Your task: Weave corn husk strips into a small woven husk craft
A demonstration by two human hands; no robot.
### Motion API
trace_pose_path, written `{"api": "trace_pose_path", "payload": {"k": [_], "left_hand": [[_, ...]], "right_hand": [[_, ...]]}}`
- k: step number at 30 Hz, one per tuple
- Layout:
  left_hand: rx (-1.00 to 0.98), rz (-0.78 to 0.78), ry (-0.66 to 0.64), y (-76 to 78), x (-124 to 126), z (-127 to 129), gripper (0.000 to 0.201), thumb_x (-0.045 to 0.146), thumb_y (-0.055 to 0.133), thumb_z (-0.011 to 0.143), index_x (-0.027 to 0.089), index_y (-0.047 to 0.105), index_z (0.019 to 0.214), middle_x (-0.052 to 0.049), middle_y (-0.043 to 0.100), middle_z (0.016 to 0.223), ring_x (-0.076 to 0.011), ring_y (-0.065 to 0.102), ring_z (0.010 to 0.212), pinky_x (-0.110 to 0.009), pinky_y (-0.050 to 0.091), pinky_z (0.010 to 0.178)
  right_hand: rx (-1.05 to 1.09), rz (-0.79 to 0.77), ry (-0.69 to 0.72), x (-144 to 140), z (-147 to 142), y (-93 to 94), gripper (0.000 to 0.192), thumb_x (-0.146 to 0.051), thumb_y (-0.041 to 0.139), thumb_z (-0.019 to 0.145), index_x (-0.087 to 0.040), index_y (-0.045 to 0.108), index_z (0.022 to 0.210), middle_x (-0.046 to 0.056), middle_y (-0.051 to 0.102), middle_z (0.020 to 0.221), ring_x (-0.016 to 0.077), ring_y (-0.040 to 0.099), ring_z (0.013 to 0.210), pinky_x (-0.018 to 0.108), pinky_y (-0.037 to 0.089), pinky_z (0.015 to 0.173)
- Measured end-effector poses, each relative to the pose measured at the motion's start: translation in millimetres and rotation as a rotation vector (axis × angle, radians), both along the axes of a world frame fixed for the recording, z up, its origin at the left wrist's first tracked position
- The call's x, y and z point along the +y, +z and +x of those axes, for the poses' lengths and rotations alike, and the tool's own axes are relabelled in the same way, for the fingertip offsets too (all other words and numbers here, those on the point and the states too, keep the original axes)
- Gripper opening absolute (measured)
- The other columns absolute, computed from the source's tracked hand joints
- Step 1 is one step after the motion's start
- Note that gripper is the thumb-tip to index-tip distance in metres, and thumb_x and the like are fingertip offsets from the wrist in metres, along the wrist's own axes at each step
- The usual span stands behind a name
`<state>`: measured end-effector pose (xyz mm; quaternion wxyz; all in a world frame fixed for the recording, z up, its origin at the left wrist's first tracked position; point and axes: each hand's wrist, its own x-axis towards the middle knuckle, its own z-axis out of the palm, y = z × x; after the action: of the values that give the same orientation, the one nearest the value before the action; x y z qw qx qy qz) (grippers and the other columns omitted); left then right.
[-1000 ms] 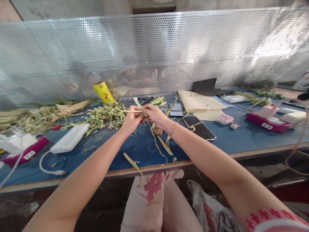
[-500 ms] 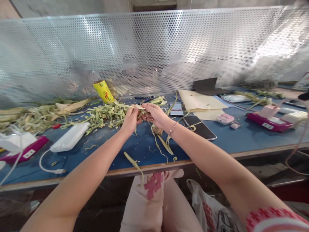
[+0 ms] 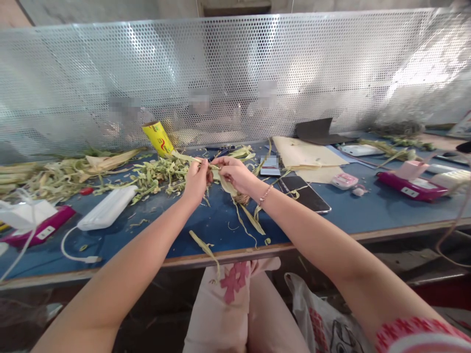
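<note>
Head view: hands (image 3: 196, 180) pinched closed on leaf strips (image 3: 227, 187); yellow tube (image 3: 158, 139) beyond left, black device (image 3: 311, 200) right.

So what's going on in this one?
A person at a blue table is working a pale green husk strip with both bare hands, the left hand and right hand close together above the tabletop. A heap of husk pieces lies to the left, with a tilted yellow tube behind it. A dark-screened device lies to the right.
</note>
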<state>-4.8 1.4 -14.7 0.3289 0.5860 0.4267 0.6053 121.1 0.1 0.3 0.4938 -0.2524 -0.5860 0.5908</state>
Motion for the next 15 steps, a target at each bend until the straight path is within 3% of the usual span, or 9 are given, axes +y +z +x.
{"api": "trace_pose_path", "payload": {"k": [5, 10, 15], "left_hand": [[-0.025, 0.021, -0.010, 2.4, -1, 1, 0.031, 0.049, 0.048, 0.078, 0.021, 0.038, 0.072, 0.008, 0.037, 0.041, -0.0058, 0.031, 0.034, -0.020, 0.019, 0.037], [-0.166, -0.085, -0.077, 8.2, -5, 5, 0.024, 0.039, 0.047, 0.080, 0.021, 0.034, 0.070, 0.009, 0.037, 0.042, -0.0050, 0.027, 0.032, -0.019, 0.015, 0.036], [-0.233, -0.110, -0.127, 12.6, -10, 7, 0.018, 0.031, 0.046, 0.080, 0.021, 0.036, 0.069, 0.008, 0.039, 0.044, -0.0046, 0.026, 0.031, -0.020, 0.014, 0.036]], "right_hand": [[-0.002, 0.028, 0.036, 3, 0, -2.1, 0.032, 0.002, 0.037, 0.054, -0.015, 0.049, 0.078, -0.006, 0.035, 0.059, 0.0042, 0.028, 0.046, 0.019, 0.023, 0.042], [-0.019, 0.021, 0.058, -3, 3, 3.7, 0.034, 0.003, 0.033, 0.056, -0.015, 0.050, 0.078, -0.004, 0.041, 0.062, 0.0047, 0.030, 0.048, 0.019, 0.025, 0.044], [0.032, 0.086, 0.063, -2, 0, 0.6, 0.016, -0.007, 0.053, 0.067, -0.016, 0.052, 0.081, -0.005, 0.042, 0.064, 0.0043, 0.037, 0.052, 0.019, 0.028, 0.047]]}}
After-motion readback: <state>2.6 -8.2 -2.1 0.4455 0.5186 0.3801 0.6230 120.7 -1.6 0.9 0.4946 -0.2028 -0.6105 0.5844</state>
